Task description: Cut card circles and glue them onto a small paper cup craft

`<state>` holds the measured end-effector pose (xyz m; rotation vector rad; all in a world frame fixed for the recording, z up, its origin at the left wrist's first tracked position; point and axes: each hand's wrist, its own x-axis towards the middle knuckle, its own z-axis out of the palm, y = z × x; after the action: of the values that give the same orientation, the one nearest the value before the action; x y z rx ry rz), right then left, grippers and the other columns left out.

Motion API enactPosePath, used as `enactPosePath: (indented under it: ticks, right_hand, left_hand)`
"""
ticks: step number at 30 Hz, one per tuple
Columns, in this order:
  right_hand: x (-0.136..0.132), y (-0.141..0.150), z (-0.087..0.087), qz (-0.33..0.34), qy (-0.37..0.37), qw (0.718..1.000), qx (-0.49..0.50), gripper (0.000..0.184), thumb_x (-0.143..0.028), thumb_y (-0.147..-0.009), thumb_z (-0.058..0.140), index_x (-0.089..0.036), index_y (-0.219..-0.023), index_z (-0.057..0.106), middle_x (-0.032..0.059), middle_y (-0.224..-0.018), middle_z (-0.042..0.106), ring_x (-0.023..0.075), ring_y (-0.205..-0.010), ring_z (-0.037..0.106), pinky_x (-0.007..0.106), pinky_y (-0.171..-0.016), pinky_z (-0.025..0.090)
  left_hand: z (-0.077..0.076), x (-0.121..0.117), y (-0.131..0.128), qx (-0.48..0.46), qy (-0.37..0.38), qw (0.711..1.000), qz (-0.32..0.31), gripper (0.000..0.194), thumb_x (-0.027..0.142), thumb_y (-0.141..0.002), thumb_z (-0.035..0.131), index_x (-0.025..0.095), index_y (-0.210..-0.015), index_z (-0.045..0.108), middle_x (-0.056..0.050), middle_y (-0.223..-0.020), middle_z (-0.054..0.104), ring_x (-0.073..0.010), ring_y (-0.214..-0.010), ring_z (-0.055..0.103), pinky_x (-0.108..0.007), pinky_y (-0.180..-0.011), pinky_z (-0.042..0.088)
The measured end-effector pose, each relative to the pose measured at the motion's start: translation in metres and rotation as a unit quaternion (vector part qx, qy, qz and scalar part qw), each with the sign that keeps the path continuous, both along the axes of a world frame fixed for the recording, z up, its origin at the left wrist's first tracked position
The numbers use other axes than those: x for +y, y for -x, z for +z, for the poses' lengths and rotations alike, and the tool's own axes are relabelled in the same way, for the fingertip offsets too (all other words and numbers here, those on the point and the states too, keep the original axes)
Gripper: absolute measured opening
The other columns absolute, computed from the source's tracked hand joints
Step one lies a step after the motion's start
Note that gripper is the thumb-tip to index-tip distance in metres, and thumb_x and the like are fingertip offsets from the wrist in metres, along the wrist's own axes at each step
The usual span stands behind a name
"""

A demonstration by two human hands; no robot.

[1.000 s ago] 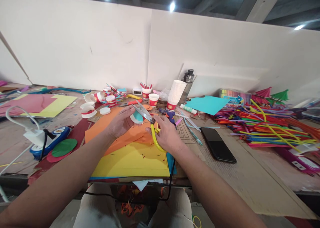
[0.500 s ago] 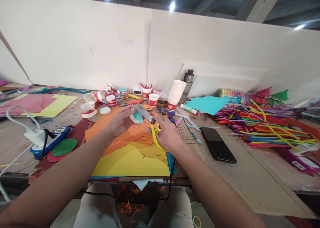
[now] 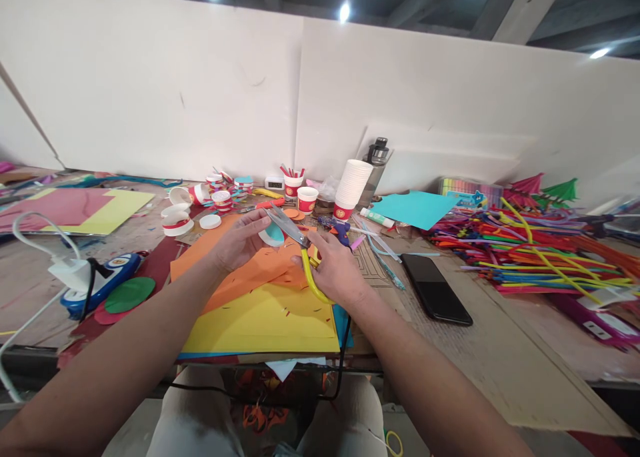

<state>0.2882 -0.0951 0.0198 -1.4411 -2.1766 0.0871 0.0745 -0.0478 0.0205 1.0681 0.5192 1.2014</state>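
My right hand [image 3: 336, 265] is closed around the yellow handles of a pair of scissors [image 3: 289, 226], whose blades point up and to the left. Between the fingers of my left hand [image 3: 241, 238] is a small white paper cup base with a blue disc on it [image 3: 273, 234]. The scissor blades lie across its upper edge, close to my left fingertips. Under both hands are orange paper [image 3: 200, 249] and yellow paper [image 3: 270, 323], with small dark snippets scattered on the yellow sheet.
A stack of paper cups [image 3: 353, 185] and a bottle [image 3: 376, 167] stand behind. A black phone [image 3: 436, 289] and many pipe cleaners [image 3: 540, 250] lie right. Cut cup pieces [image 3: 177, 219], a power strip [image 3: 107, 280] and a green disc [image 3: 130, 295] are left. A black cable hangs over the front edge.
Almost nothing differs. Both hands, the scissors and the cup base stay in nearly the same place.
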Motion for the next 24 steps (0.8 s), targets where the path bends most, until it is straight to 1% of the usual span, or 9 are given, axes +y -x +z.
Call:
enactPosePath:
  ticks: [4, 8, 11, 13, 16, 19, 24]
  right_hand:
    - [-0.002, 0.001, 0.002, 0.004, 0.013, 1.0, 0.014, 0.051, -0.059, -0.09, 0.058, -0.021, -0.124, 0.061, 0.0154, -0.113, 0.063, 0.0269, -0.09, 0.064, 0.038, -0.078, 0.05]
    - [-0.001, 0.001, 0.0, 0.004, 0.019, 1.0, 0.017, 0.05, -0.056, -0.091, 0.059, -0.02, -0.126, 0.06, 0.0166, -0.117, 0.062, 0.0293, -0.098, 0.063, 0.04, -0.082, 0.05]
    - [-0.001, 0.001, -0.001, 0.002, 0.016, 1.0, 0.008, 0.048, -0.054, -0.091, 0.059, -0.021, -0.126, 0.06, 0.0164, -0.119, 0.061, 0.0288, -0.097, 0.064, 0.04, -0.083, 0.051]
    - [-0.001, 0.001, 0.0, 0.001, 0.011, 1.0, -0.001, 0.047, -0.053, -0.091, 0.059, -0.021, -0.125, 0.06, 0.0161, -0.119, 0.061, 0.0288, -0.097, 0.064, 0.04, -0.083, 0.051]
    - [-0.002, 0.001, 0.002, -0.003, 0.01, 1.0, -0.017, 0.046, -0.053, -0.093, 0.057, -0.021, -0.125, 0.06, 0.016, -0.119, 0.061, 0.0296, -0.104, 0.063, 0.04, -0.086, 0.05]
    - [-0.004, 0.001, 0.005, -0.004, 0.016, 0.999, -0.03, 0.047, -0.054, -0.093, 0.056, -0.02, -0.126, 0.059, 0.0159, -0.12, 0.061, 0.0296, -0.108, 0.063, 0.039, -0.088, 0.05]
    - [-0.004, 0.001, 0.006, -0.005, 0.02, 0.999, -0.039, 0.048, -0.057, -0.093, 0.054, -0.02, -0.124, 0.06, 0.0154, -0.118, 0.062, 0.0283, -0.103, 0.064, 0.037, -0.085, 0.051]
  left_hand:
    - [0.0, 0.001, 0.002, 0.01, -0.011, 1.0, 0.007, 0.023, 0.03, -0.076, 0.08, 0.013, -0.089, 0.074, -0.006, -0.077, 0.072, -0.0151, -0.066, 0.067, -0.025, -0.059, 0.056]
    - [-0.002, 0.002, 0.003, 0.043, -0.035, 0.998, -0.001, 0.025, 0.032, -0.077, 0.08, 0.012, -0.09, 0.075, -0.008, -0.081, 0.073, -0.0161, -0.068, 0.067, -0.027, -0.062, 0.055]
    - [-0.005, 0.003, 0.005, 0.057, -0.053, 0.997, -0.008, 0.024, 0.034, -0.078, 0.079, 0.013, -0.09, 0.075, -0.008, -0.082, 0.073, -0.0159, -0.069, 0.066, -0.028, -0.066, 0.056]
    - [-0.007, 0.004, 0.006, 0.064, -0.063, 0.996, -0.011, 0.025, 0.035, -0.08, 0.078, 0.014, -0.094, 0.075, -0.009, -0.084, 0.073, -0.0157, -0.071, 0.066, -0.028, -0.067, 0.056]
    - [-0.009, 0.007, 0.009, 0.072, -0.072, 0.995, -0.021, 0.027, 0.035, -0.081, 0.077, 0.015, -0.1, 0.075, -0.009, -0.088, 0.074, -0.016, -0.073, 0.067, -0.028, -0.068, 0.056]
    - [-0.009, 0.008, 0.011, 0.077, -0.078, 0.994, -0.023, 0.029, 0.036, -0.081, 0.077, 0.015, -0.101, 0.074, -0.009, -0.089, 0.074, -0.017, -0.074, 0.068, -0.029, -0.069, 0.056]
    - [-0.007, 0.008, 0.012, 0.084, -0.08, 0.993, -0.024, 0.03, 0.037, -0.079, 0.079, 0.014, -0.098, 0.074, -0.009, -0.088, 0.075, -0.018, -0.076, 0.07, -0.029, -0.07, 0.056]
